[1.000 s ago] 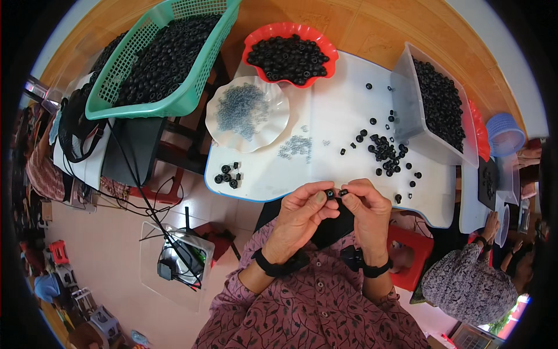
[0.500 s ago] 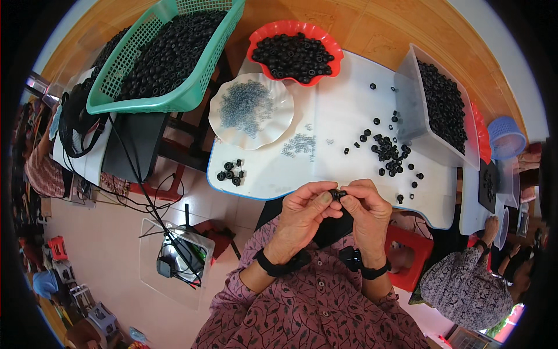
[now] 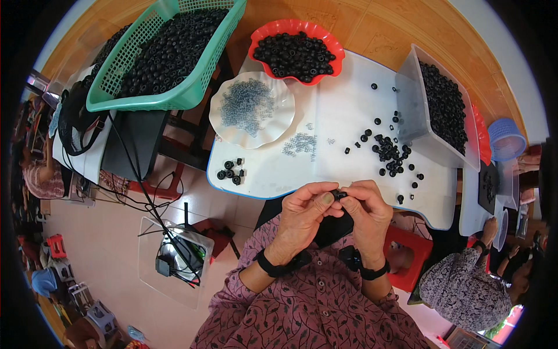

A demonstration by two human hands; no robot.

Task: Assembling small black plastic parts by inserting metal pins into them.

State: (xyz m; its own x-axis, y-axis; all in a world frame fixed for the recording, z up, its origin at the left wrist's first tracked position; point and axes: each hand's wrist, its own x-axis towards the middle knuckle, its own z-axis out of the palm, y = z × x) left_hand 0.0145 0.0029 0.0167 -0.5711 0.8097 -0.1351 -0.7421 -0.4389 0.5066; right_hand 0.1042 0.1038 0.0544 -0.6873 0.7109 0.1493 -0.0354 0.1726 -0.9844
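My left hand (image 3: 306,214) and my right hand (image 3: 367,210) meet over the near edge of the white table (image 3: 349,174). Between their thumbs and fingertips they pinch a small black round part (image 3: 337,194), largely covered by the fingers. Ahead and to the right lies a loose cluster of black round parts (image 3: 390,152). A smaller group of black parts (image 3: 231,173) sits at the table's left corner. Small clear-grey pieces (image 3: 300,145) are spread mid-table, beside a white scalloped plate (image 3: 282,128) with a pile of the same.
A red scalloped bowl (image 3: 336,46) of black parts stands at the back. The green basket (image 3: 145,103) at left and a clear plastic bin (image 3: 416,116) at right hold many more. Black cables (image 3: 136,163) hang at left. Another person (image 3: 465,285) sits at right.
Both hands stay almost in place, still pinching the black part, with only slight finger movement. The rest of the scene looks the same.
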